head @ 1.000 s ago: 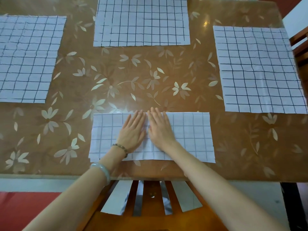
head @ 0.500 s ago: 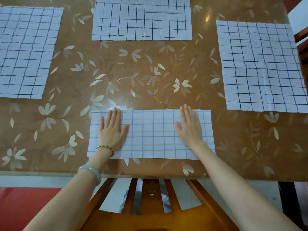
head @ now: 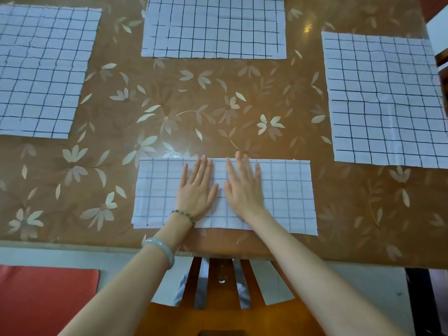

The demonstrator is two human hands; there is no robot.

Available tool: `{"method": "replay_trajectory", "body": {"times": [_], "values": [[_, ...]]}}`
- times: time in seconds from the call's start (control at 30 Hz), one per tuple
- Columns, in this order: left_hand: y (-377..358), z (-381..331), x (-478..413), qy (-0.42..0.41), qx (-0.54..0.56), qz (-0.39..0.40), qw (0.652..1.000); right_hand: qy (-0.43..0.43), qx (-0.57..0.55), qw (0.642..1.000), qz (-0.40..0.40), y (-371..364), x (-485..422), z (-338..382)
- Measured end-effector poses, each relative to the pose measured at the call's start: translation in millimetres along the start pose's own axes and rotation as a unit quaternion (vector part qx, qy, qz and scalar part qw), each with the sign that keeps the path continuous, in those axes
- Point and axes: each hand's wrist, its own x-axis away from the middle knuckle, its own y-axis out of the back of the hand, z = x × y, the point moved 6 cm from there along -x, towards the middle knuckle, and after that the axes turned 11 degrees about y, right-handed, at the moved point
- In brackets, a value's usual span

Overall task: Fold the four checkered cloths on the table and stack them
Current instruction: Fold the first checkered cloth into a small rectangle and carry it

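A: What's on the floral table (head: 298,98)?
B: Three checkered cloths lie flat: left cloth (head: 41,69), far cloth (head: 213,27), right cloth (head: 385,98)
A: And the fourth?
B: The folded cloth (head: 286,190) sits at the near edge, left hand (head: 197,190) and right hand (head: 244,190) pressed flat on its middle, fingers straight

The left hand (head: 197,190) and the right hand (head: 243,189) are laid flat, palms down, side by side and just apart. The fingers (head: 203,167) are held straight and pointed away from the body.
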Motion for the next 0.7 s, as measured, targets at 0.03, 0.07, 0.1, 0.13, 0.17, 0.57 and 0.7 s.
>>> {"method": "replay_trajectory", "body": {"times": [0.03,0.07,0.1,0.13,0.17,0.57,0.7], "values": [[-2,-3,-2,0.004,0.001,0.005,1.0,0.011,-0.006,1.0,0.011,-4,-6,12],[-3,-2,-3,0.007,0.001,0.009,1.0,0.014,-0.007,1.0,0.021,-8,-9,17],[-6,0,-3,0.008,0.0,0.01,1.0,0.014,-0.002,0.999,0.031,-13,-11,16],[-8,4,-3,0.009,0.0,0.01,1.0,0.014,0.008,0.999,0.043,-17,-11,13],[-9,8,-3,0.014,0.002,0.007,1.0,0.015,0.017,0.998,0.051,-20,-9,7],[1,135,10,0.146,0.016,0.017,0.989,-0.145,0.042,0.988,0.037,-5,65,-131],[19,143,16,0.229,0.072,0.001,0.971,-0.145,0.052,0.987,0.047,-1,71,-142]]}}
